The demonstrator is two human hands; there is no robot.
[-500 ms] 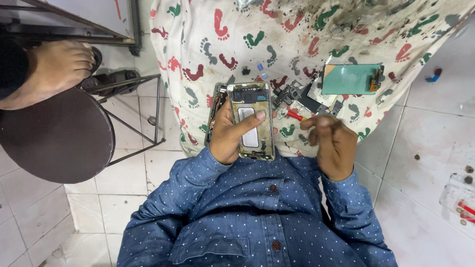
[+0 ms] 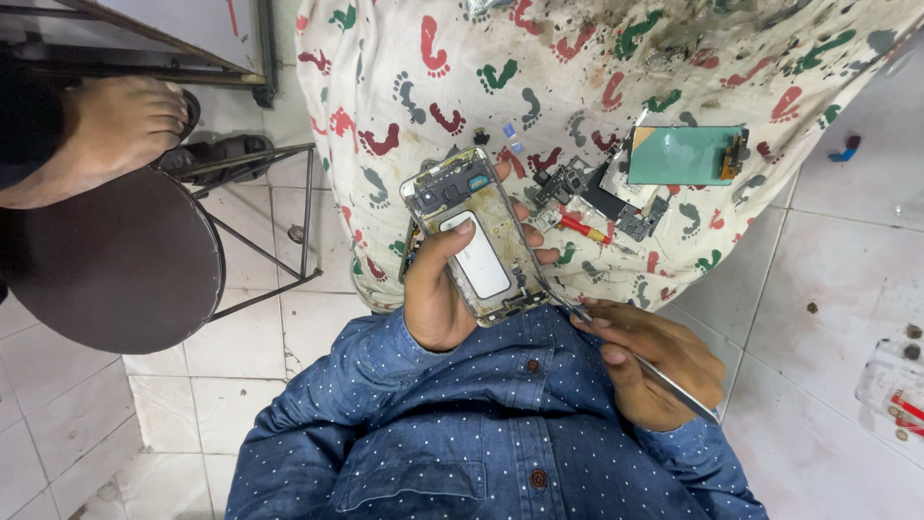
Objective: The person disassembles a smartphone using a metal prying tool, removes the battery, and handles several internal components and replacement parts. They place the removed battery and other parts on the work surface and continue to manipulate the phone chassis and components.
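Opened phone (image 2: pixel 476 236) in left hand (image 2: pixel 438 289), tweezers (image 2: pixel 635 361) at lower edge

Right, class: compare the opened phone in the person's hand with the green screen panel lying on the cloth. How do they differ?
The opened phone is held in the left hand, tilted; the green screen panel lies flat on the footprint cloth, untouched. The phone shows a metal frame with a white centre patch; the panel shows a plain green face. Both are rectangular.

cloth (image 2: pixel 577 58): white, red/green footprints | shirt (image 2: pixel 481 433): blue, white dots
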